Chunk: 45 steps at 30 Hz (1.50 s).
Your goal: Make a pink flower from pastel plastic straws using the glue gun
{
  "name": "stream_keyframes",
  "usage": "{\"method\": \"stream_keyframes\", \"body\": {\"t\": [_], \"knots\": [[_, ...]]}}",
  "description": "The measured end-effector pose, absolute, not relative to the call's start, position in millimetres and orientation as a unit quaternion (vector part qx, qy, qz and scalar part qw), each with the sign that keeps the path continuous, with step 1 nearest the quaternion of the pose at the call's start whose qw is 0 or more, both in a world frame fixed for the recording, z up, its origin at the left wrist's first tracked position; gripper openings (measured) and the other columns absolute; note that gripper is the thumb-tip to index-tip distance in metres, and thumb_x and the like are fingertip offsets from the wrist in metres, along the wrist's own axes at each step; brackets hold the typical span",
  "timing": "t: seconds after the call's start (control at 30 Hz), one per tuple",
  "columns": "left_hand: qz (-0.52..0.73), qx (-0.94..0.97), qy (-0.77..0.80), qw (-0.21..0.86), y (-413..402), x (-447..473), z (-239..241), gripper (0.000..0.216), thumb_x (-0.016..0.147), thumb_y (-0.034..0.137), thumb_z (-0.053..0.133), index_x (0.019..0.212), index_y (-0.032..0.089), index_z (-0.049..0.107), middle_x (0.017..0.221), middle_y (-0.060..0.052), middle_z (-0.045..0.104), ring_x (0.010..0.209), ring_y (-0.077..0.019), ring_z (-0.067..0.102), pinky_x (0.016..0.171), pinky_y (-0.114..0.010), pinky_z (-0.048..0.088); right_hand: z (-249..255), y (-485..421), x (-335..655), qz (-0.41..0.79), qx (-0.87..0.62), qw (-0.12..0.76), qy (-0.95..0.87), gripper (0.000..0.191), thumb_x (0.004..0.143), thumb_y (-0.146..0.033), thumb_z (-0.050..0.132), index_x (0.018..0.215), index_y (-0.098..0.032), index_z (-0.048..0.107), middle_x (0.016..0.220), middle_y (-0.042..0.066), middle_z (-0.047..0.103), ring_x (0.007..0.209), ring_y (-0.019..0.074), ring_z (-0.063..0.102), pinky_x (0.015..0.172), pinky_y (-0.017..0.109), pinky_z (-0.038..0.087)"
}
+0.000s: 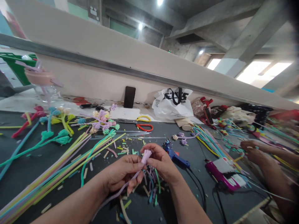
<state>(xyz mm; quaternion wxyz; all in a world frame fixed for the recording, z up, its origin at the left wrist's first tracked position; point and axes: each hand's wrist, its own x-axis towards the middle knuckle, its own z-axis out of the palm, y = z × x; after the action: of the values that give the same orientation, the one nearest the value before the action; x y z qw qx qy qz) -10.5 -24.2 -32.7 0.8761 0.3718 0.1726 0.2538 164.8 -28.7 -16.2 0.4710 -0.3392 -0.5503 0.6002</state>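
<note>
Both my hands meet over the dark table (28, 168) near its front. My left hand (122, 172) is closed around the stem of a pale purple pipe cleaner (121, 190) that trails down to the left. My right hand (161, 163) pinches the folded, tufted tip of that same pipe cleaner (146, 155) between thumb and fingers. Short cut pieces of pipe cleaner (151, 186) in several colours lie under and between my hands.
A bundle of long coloured pipe cleaners (58, 174) runs diagonally at left, finished pipe-cleaner flowers (100, 121) behind it. Scissors (144, 127), a blue glue gun (176, 157), a phone (129, 97), a white bag (173, 104). Another person's hands (254, 152) work at right beside a pink box (221, 174).
</note>
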Motion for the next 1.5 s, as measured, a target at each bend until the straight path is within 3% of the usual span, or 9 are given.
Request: {"method": "stream_keyframes", "body": {"t": [0.2, 0.37, 0.67, 1.2, 1.37, 1.5], "knots": [[0.300, 0.403, 0.262, 0.824, -24, -4, -36, 0.014, 0.079, 0.028, 0.054, 0.078, 0.016, 0.048, 0.056, 0.001, 0.059, 0.035, -0.0064, 0.050, 0.036, -0.018, 0.045, -22, -26, 164, 0.612, -0.355, 0.485, -0.513, 0.035, 0.072, -0.023, 0.066, 0.106, -0.021, 0.056, 0.094, 0.004, 0.058, 0.078, 0.0122, 0.053, 0.062, 0.020, 0.041], [0.302, 0.418, 0.289, 0.807, -26, -4, -38, 0.015, 0.078, 0.029, 0.055, 0.077, 0.016, 0.047, 0.058, 0.001, 0.060, 0.039, -0.0078, 0.053, 0.041, -0.021, 0.047, -22, -26, 163, 0.606, -0.376, 0.466, -0.524, 0.029, 0.071, -0.023, 0.067, 0.099, -0.019, 0.059, 0.083, 0.001, 0.059, 0.065, 0.0087, 0.051, 0.054, 0.018, 0.038], [0.325, 0.447, 0.314, 0.772, -28, 3, -34, 0.022, 0.073, 0.032, 0.060, 0.079, 0.018, 0.045, 0.055, 0.005, 0.058, 0.034, -0.0085, 0.052, 0.036, -0.021, 0.046, -23, -26, 159, 0.581, -0.413, 0.461, -0.529, 0.023, 0.070, -0.024, 0.069, 0.089, -0.018, 0.059, 0.072, -0.002, 0.057, 0.059, 0.0077, 0.049, 0.052, 0.018, 0.040], [0.324, 0.482, 0.335, 0.742, -29, 1, -34, 0.024, 0.076, 0.035, 0.054, 0.064, 0.015, 0.047, 0.046, 0.002, 0.056, 0.034, -0.0092, 0.052, 0.034, -0.016, 0.037, -24, -26, 153, 0.584, -0.425, 0.460, -0.517, 0.020, 0.067, -0.027, 0.071, 0.079, -0.016, 0.059, 0.064, -0.004, 0.055, 0.049, 0.0056, 0.046, 0.048, 0.018, 0.038], [0.342, 0.449, 0.323, 0.760, -29, 3, -34, 0.025, 0.073, 0.037, 0.060, 0.072, 0.017, 0.045, 0.054, 0.003, 0.060, 0.033, -0.0089, 0.052, 0.034, -0.018, 0.040, -26, -25, 157, 0.594, -0.410, 0.473, -0.504, 0.021, 0.068, -0.027, 0.070, 0.083, -0.018, 0.059, 0.070, -0.002, 0.058, 0.053, 0.0072, 0.049, 0.050, 0.019, 0.039], [0.325, 0.417, 0.267, 0.806, -29, 1, -36, 0.028, 0.078, 0.043, 0.053, 0.079, 0.016, 0.046, 0.062, -0.001, 0.062, 0.036, -0.0081, 0.052, 0.037, -0.021, 0.045, -23, -25, 162, 0.590, -0.380, 0.501, -0.507, 0.019, 0.069, -0.026, 0.069, 0.083, -0.018, 0.059, 0.074, -0.001, 0.058, 0.059, 0.0092, 0.051, 0.052, 0.020, 0.039]]}}
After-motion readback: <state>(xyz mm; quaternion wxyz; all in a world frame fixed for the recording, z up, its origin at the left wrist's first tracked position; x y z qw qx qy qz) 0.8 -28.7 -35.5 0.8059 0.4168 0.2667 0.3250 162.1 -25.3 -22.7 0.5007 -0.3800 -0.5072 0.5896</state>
